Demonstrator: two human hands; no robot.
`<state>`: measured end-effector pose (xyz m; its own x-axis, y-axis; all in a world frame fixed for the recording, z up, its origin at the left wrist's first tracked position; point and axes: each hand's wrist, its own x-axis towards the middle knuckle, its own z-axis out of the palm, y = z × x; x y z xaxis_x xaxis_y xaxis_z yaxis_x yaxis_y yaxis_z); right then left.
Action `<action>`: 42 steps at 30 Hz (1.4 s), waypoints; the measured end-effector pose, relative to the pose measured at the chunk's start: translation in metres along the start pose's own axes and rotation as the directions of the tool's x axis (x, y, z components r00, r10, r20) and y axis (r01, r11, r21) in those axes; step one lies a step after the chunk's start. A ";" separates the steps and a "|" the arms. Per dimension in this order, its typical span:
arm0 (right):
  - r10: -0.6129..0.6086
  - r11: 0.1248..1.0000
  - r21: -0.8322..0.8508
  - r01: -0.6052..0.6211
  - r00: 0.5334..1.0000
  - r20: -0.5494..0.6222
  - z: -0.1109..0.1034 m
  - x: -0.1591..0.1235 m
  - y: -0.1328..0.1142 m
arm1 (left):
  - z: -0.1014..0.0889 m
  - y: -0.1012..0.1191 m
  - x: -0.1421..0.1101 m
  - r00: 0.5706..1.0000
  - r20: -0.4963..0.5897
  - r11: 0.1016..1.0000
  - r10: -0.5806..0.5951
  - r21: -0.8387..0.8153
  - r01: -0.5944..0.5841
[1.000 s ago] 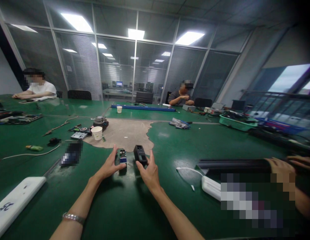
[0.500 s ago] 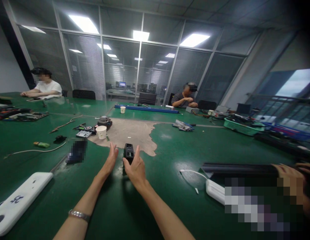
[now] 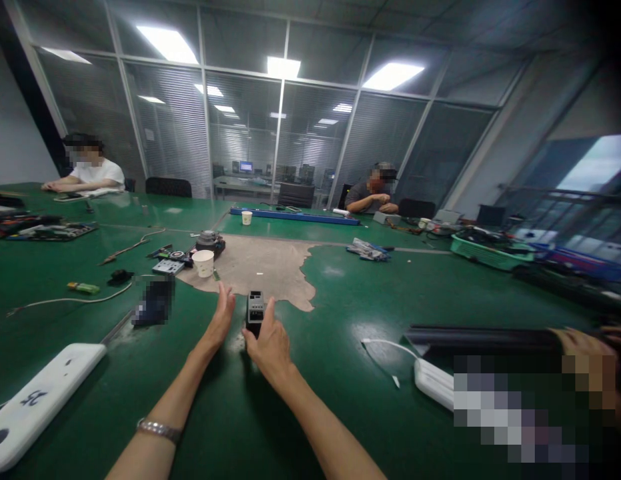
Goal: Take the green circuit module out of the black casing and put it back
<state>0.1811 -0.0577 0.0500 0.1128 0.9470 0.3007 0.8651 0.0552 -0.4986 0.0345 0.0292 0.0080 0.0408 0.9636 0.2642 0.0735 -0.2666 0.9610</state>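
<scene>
A small black plastic housing (image 3: pixel 255 308) with openings in its face stands upright over the green table, between my hands. My right hand (image 3: pixel 271 341) holds it, thumb on the near side and fingers along the right. To its left, my left hand (image 3: pixel 223 317) is open, fingers stretched and a gap between it and the housing. The small circuit board with a blue part cannot be seen now; whether it is inside or behind the housing I cannot tell.
Beyond my hands lies a brown sheet (image 3: pixel 263 257) with a paper cup (image 3: pixel 203 264) at its left. A white power bank (image 3: pixel 45 407) is at left. On the right, another person's hand (image 3: pixel 580 347) rests on a black profile (image 3: pixel 480 339). A green basket (image 3: pixel 490 252) stands farther back.
My right hand has brought the black housing left, to where the circuit board was, and tilted it. The board has gone from sight. My left hand has shifted slightly left, away from it.
</scene>
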 end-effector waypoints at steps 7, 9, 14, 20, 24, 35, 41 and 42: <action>-0.044 0.986 0.161 0.053 0.997 -0.059 -0.001 0.009 0.006 | -0.001 -0.002 0.001 0.999 -0.022 0.999 -0.031 -0.010 0.030; -0.041 0.991 0.124 0.048 0.998 -0.055 0.000 0.007 0.001 | -0.002 -0.004 0.003 0.999 -0.014 0.999 -0.035 -0.011 0.035; -0.052 0.998 0.021 0.053 0.997 -0.050 0.000 0.003 -0.007 | -0.004 -0.010 0.005 0.999 0.001 0.999 -0.040 -0.028 0.040; -0.028 0.996 0.088 0.027 1.000 0.008 -0.010 0.013 -0.004 | -0.003 -0.011 0.004 0.999 0.021 0.999 -0.031 -0.034 0.031; -0.017 0.999 0.032 0.016 0.999 0.032 -0.015 0.017 -0.006 | -0.004 -0.013 0.005 0.999 0.015 0.998 -0.036 -0.045 0.037; -0.025 0.999 0.044 0.022 0.997 0.070 -0.001 0.008 0.002 | -0.001 -0.008 0.003 1.000 0.020 0.999 -0.024 -0.045 0.025; -0.057 0.986 0.155 0.066 0.997 -0.060 0.017 0.001 0.012 | -0.002 -0.012 0.003 0.999 0.034 1.000 -0.009 0.003 0.008; -0.072 0.981 0.173 0.085 0.994 -0.081 0.020 -0.001 0.014 | -0.002 -0.012 0.003 0.999 0.035 1.000 -0.004 0.010 0.004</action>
<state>0.1837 -0.0513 0.0269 0.0895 0.9118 0.4008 0.7742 0.1895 -0.6040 0.0321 0.0353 -0.0022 0.0751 0.9634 0.2573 0.0837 -0.2632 0.9611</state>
